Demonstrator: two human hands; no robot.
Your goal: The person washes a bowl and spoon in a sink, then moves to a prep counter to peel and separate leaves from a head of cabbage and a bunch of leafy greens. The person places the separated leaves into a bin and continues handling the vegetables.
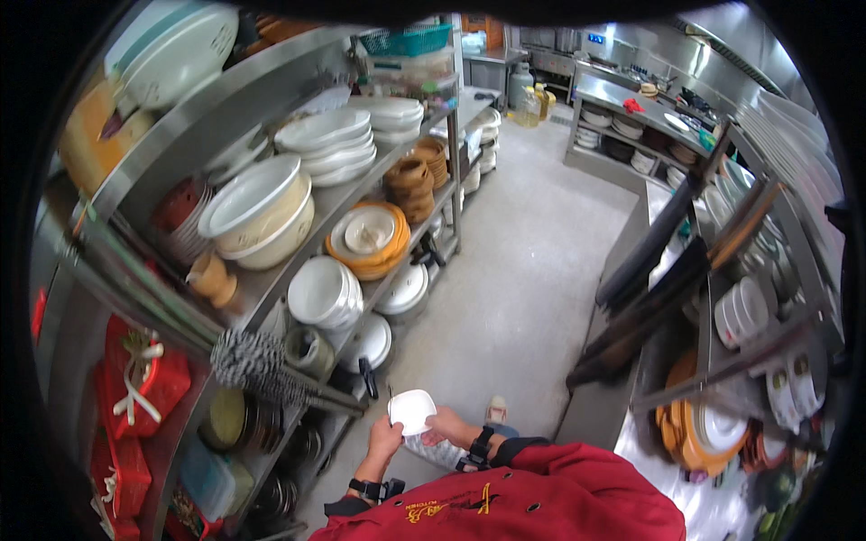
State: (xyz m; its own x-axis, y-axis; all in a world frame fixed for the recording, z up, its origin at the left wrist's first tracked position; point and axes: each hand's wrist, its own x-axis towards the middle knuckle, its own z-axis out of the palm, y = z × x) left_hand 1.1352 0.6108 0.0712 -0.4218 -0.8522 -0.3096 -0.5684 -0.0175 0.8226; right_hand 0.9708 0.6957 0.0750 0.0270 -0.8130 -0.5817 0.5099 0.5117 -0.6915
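Observation:
A small white squarish dish (413, 410) is held in front of my body, over the aisle floor. My left hand (387, 436) grips its near left edge, with the thumb over the rim. On the right side, my right hand (446, 427) has hold of the same dish. Its surface is bright, and whether it is one dish or a stack I cannot tell. Just left of the dish stands the lower part of a metal shelving rack (318, 394), with a white lidded pot (371, 343) on a low shelf.
Stacked white bowls (321, 291), orange plates (369, 237) and large cream basins (260, 209) fill the left rack. A grey chenille duster (249, 358) juts from its post. Red baskets (145, 385) sit lower left. On the right, a steel rack (737, 379) holds dishes. The grey floor (514, 270) runs between.

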